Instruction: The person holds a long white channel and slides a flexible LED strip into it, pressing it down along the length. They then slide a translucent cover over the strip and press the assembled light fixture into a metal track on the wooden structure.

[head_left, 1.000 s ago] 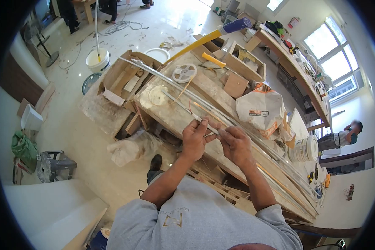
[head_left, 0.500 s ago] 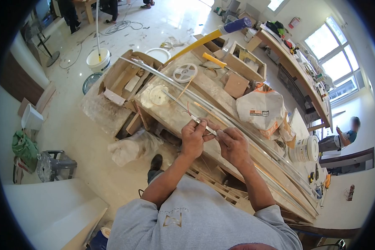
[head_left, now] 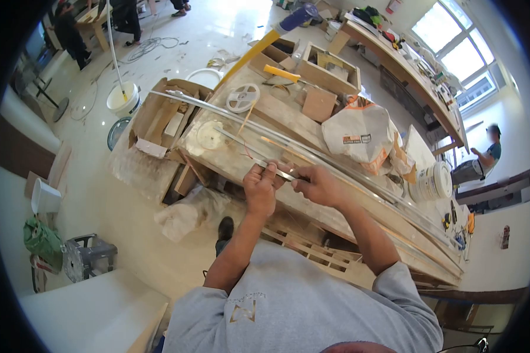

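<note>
Frame centre: left hand (head_left: 261, 187) and right hand (head_left: 318, 185) both pinch a thin strip (head_left: 281, 172); red wire (head_left: 247, 152) beside left fingertips. White reel (head_left: 242, 97) above.

Near left of the printed sack (head_left: 359, 132), parts of the slim strip (head_left: 285, 175) were covered by the left hand (head_left: 260, 191) and the right hand (head_left: 321, 186)! The sack's smallest print was left unreadable. Over to its right, a person's head (head_left: 493, 132) was blurred out. Beyond it, the fire extinguisher (head_left: 394, 6) was clipped by the top edge; far left, dark-clothed legs (head_left: 128, 22) were cropped too.
</note>
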`<state>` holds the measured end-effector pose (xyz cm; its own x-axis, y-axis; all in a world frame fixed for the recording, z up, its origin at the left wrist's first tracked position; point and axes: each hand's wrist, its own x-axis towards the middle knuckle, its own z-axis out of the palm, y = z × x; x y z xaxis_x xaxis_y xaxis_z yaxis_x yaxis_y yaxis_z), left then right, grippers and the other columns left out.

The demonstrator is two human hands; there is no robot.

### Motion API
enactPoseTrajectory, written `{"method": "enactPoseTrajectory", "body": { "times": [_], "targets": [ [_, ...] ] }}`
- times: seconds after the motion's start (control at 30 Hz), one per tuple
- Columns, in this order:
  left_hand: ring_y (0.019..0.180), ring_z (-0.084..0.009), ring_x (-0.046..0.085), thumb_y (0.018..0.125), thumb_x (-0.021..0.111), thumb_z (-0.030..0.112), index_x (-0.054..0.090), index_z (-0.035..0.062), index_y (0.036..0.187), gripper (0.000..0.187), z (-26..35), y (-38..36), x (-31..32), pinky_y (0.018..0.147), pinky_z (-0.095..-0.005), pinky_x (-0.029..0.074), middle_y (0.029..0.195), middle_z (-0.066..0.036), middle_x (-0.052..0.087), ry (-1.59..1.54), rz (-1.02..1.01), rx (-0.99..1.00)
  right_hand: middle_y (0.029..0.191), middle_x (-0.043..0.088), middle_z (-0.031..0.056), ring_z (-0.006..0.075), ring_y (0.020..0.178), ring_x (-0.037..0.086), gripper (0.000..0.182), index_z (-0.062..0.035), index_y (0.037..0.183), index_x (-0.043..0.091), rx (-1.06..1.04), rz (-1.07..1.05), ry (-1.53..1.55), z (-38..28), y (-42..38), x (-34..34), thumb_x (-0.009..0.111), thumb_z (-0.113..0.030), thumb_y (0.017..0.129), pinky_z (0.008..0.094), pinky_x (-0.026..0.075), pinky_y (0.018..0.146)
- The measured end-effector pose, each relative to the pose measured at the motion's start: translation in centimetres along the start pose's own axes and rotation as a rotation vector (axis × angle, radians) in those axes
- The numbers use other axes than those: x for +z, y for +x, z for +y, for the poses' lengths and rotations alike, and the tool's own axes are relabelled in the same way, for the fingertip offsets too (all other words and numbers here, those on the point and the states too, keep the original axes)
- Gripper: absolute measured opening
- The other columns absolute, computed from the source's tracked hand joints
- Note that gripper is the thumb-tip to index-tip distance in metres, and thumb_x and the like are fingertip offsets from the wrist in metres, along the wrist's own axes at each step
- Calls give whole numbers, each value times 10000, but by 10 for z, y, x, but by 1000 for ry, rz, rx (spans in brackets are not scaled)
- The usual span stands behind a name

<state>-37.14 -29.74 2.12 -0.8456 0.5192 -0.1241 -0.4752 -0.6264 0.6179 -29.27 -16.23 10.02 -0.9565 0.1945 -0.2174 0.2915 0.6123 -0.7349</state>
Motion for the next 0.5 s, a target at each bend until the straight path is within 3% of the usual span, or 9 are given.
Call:
{"method": "enactPoseTrajectory", "body": {
  "times": [0.07,0.13,0.2,0.3,0.37,0.43,0.5],
  "targets": [
    [584,-42,475,1025,549,129,597,30,1025,111,-3,3,-7,524,-200,380,938,-152,728,46,-23,21,644,580,61,155,592,526,219,14,850,655,27,-27,-14,1,4,-3,656,-196,911,351,436,583],
    [585,-39,478,1024,550,128,596,31,1021,107,-6,3,-9,518,-199,368,934,-149,727,48,-12,21,647,567,44,134,601,508,246,14,826,648,46,-63,-34,-3,6,-1,670,-217,906,346,425,574],
    [587,-36,482,1022,551,126,595,32,1018,104,-7,2,-9,512,-198,356,930,-147,726,50,1,23,628,528,109,194,587,487,249,40,800,650,69,-30,38,-10,7,2,676,-192,885,392,420,598],
    [583,-43,486,1022,544,116,590,32,1010,96,-3,2,-8,511,-207,373,917,-138,721,61,16,5,658,588,76,163,604,486,250,47,801,648,245,-104,268,-4,12,3,676,-186,885,384,413,591],
    [908,-264,713,1041,509,106,570,21,1046,105,-3,2,-12,658,-342,564,929,-143,689,175,-8,2,679,610,60,149,612,488,246,41,796,652,202,-60,221,-2,12,9,673,-187,888,373,416,588],
    [891,-257,711,1039,513,105,569,20,1049,102,-5,0,-10,664,-351,568,932,-145,690,142,15,-16,700,632,44,136,620,491,244,34,791,656,156,-8,171,-1,13,8,670,-187,890,361,419,586],
    [875,-249,708,1037,517,104,569,20,1053,100,-7,2,-11,670,-359,571,935,-146,691,110,42,-26,767,674,51,127,637,501,231,29,828,682,177,-99,160,0,15,6,651,-188,902,343,433,600]
  ]
}}
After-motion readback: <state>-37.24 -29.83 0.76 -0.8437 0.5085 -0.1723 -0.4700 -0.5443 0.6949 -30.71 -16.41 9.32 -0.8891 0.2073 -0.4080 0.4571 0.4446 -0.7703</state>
